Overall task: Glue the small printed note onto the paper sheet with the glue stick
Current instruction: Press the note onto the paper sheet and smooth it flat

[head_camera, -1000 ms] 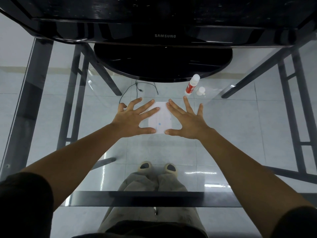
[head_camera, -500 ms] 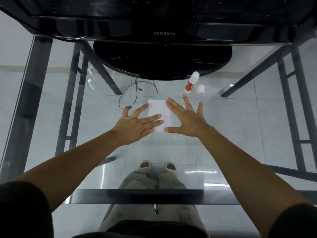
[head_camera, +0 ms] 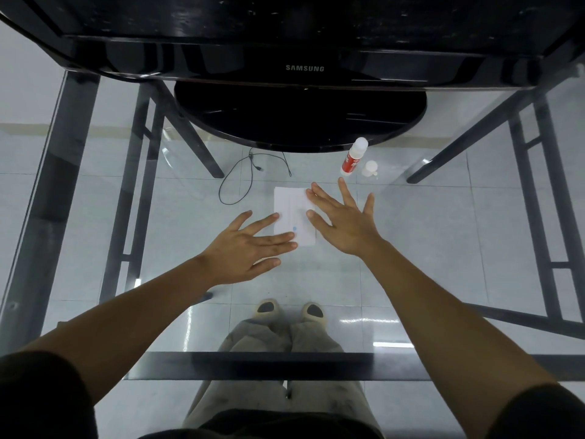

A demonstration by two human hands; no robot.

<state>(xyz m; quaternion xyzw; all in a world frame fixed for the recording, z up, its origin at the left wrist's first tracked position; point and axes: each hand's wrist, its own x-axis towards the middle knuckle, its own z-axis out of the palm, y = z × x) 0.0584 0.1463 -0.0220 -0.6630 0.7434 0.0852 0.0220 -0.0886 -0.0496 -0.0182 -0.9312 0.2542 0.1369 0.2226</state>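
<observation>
A white paper sheet point(head_camera: 292, 213) lies flat on the glass table, with a small blue mark near its lower middle. My right hand point(head_camera: 343, 221) is flat and open, its fingers resting on the sheet's right side. My left hand point(head_camera: 250, 248) is open with fingers spread, its fingertips touching the sheet's lower left edge. A red and white glue stick point(head_camera: 354, 157) stands upright beyond the sheet to the right, and its white cap point(head_camera: 369, 168) sits beside it. I cannot make out the printed note as separate from the sheet.
A black Samsung monitor with a round base point(head_camera: 299, 117) stands at the far side of the glass table point(head_camera: 443, 236). A thin black cable point(head_camera: 250, 172) is seen left of the sheet. Dark table legs and my feet show through the glass.
My left hand has slid down and to the left, uncovering most of the sheet. My right hand has stayed pressed on the sheet's right side.
</observation>
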